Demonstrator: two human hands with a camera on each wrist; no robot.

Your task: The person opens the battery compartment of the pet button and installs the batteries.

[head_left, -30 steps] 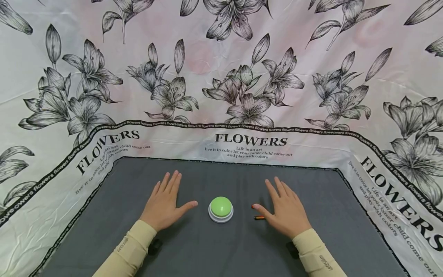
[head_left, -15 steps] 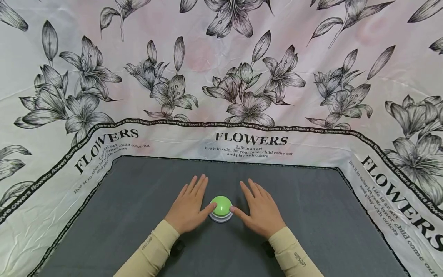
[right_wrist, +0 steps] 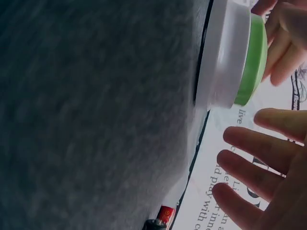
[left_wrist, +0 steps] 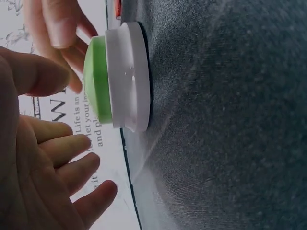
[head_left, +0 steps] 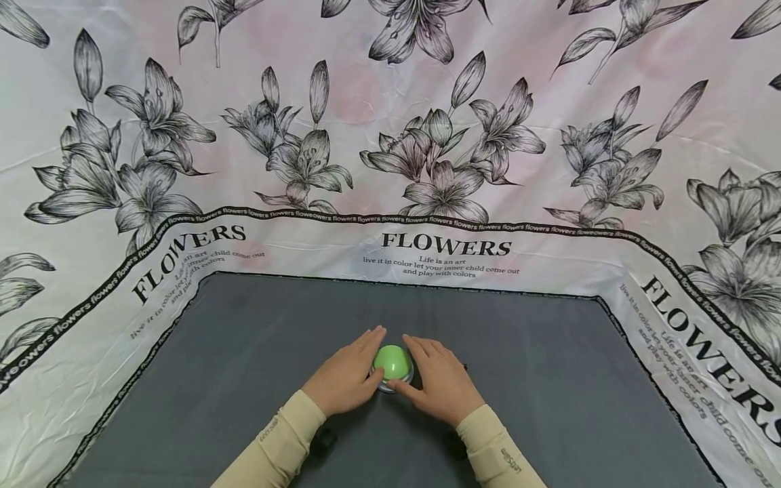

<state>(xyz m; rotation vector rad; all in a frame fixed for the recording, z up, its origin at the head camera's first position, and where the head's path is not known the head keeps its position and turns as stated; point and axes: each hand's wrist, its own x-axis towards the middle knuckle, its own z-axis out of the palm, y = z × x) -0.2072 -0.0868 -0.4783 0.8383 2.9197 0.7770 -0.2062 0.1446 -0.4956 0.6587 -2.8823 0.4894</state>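
Observation:
A push button with a green dome (head_left: 392,362) and a whitish round base (left_wrist: 127,76) sits on the dark grey cloth. My left hand (head_left: 346,373) is close on its left side, fingers extended and slightly bent, the thumb overlapping the dome's edge in the head view. On the other side my right hand (head_left: 443,379) mirrors it, its thumb at the near rim. Both wrist views show gaps between the fingers and the button. In the right wrist view, the right fingers (right_wrist: 254,167) spread beside the dome, which faces the left hand (right_wrist: 288,43).
A red-and-black battery-like cylinder (right_wrist: 165,214) lies on the cloth beyond the right hand, mostly hidden in the head view. White fabric printed with flowers and lettering (head_left: 445,244) borders the grey cloth (head_left: 256,325) and rises behind it.
Both hands have moved inward from either side of the button until they flank it closely. The fingers have turned in toward each other. The button has stayed in place.

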